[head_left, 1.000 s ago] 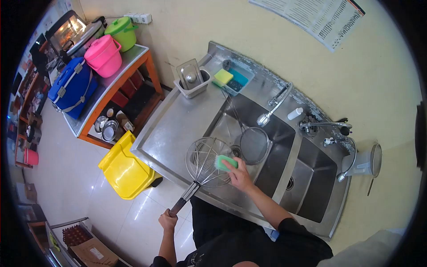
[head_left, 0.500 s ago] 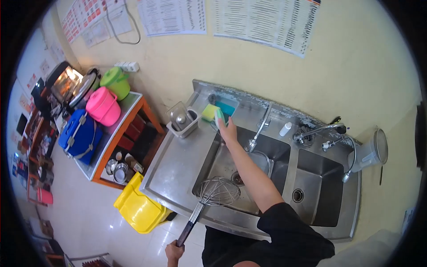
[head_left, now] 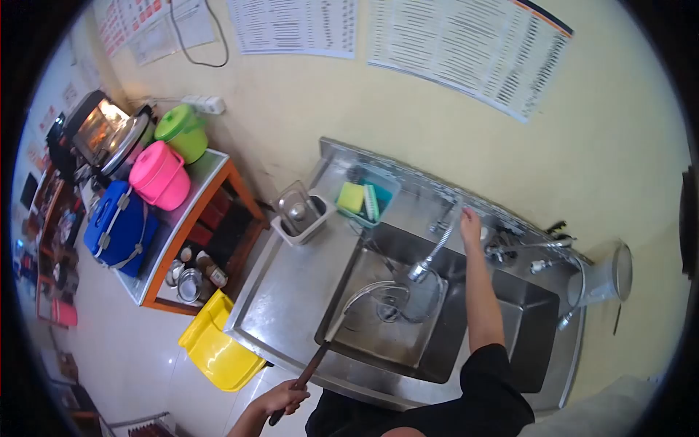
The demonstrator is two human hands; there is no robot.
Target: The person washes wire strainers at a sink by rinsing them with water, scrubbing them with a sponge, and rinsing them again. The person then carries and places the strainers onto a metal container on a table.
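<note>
My left hand (head_left: 286, 397) is closed round the dark handle of a whisk (head_left: 315, 362). Its wire head reaches into the left sink basin (head_left: 429, 357), near the faucet's spray head (head_left: 419, 271). My right hand (head_left: 471, 224) is at the back of the sink, its fingers closed at the top of the flexible faucet neck (head_left: 441, 250). Part of that grip is hidden. Left of the faucet, a teal container (head_left: 389, 197) holds a yellow sponge (head_left: 350, 197) and a green-and-white brush (head_left: 371, 202).
A metal pan with lids (head_left: 301, 222) stands on the drainboard (head_left: 280, 288). The right basin (head_left: 535, 342) has its own hose sprayer (head_left: 564, 320), beside a clear pitcher with a strainer (head_left: 601, 273). Below left is a yellow bin (head_left: 222, 349); a side table carries a pink bucket (head_left: 160, 175).
My right hand has moved right from the brush at the teal container to the faucet neck, which leans further right. The whisk has moved deeper over the left basin.
</note>
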